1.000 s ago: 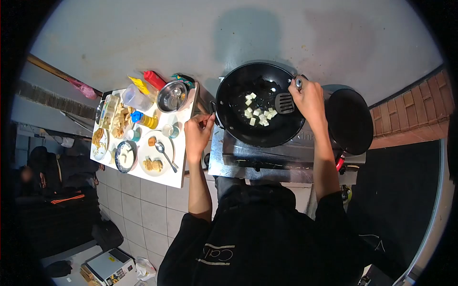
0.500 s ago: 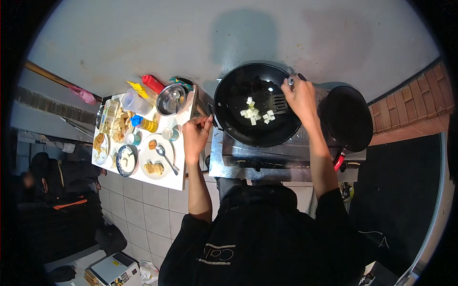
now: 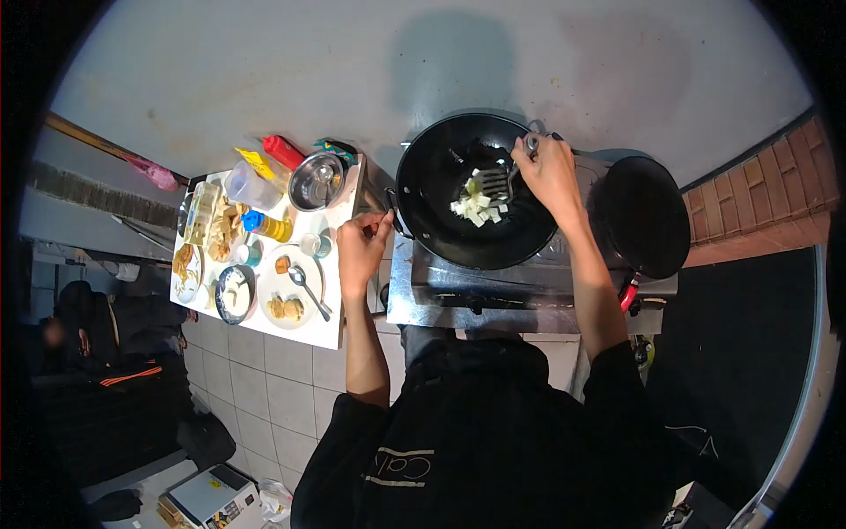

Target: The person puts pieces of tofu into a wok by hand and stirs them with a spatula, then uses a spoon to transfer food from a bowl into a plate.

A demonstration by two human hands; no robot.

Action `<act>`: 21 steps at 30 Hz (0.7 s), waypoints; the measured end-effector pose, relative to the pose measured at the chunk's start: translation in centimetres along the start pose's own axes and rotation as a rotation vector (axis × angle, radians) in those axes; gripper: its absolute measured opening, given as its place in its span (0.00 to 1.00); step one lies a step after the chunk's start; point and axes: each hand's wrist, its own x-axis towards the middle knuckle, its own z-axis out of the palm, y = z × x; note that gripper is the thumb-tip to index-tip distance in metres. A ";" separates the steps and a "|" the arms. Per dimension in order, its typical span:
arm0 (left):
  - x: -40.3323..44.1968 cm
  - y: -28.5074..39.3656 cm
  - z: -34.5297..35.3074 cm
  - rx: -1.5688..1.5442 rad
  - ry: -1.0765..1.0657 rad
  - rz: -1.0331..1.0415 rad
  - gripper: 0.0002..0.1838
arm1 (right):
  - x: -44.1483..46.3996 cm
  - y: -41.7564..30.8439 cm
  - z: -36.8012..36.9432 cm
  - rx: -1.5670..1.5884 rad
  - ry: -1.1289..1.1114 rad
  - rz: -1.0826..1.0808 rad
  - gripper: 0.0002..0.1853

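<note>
A black wok sits on the stove. Its left loop handle is pinched by my left hand. My right hand grips the handle of a slotted turner, whose slotted head is inside the wok. White cubes, perhaps tofu, are bunched together just below and left of the turner's head, touching it. Small dark bits and a wet sheen show on the wok's upper inner surface.
Right of the wok is a black frying pan with a red handle. A white table at the left holds a metal bowl, a plate with a spoon, a red bottle and a blue-capped bottle. A person in dark clothes is at far left.
My right hand has swept the turner leftward across the wok. The scattered white cubes are now gathered closer together. My left hand stays on the wok's handle.
</note>
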 end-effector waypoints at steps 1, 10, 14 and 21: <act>0.1 -0.1 0.0 0.008 -0.003 -0.002 0.13 | 0.3 -0.4 -0.5 0.032 -0.020 0.005 0.14; 0.0 -0.1 0.1 -0.009 0.012 -0.001 0.12 | 0.0 1.0 -0.5 -0.054 0.012 -0.016 0.13; 0.0 0.2 -0.1 0.030 -0.014 -0.039 0.12 | 0.5 -0.2 -1.7 0.077 0.048 -0.035 0.14; 0.0 -0.1 0.1 -0.013 0.006 0.003 0.13 | 0.1 1.5 -1.4 -0.093 0.058 -0.020 0.14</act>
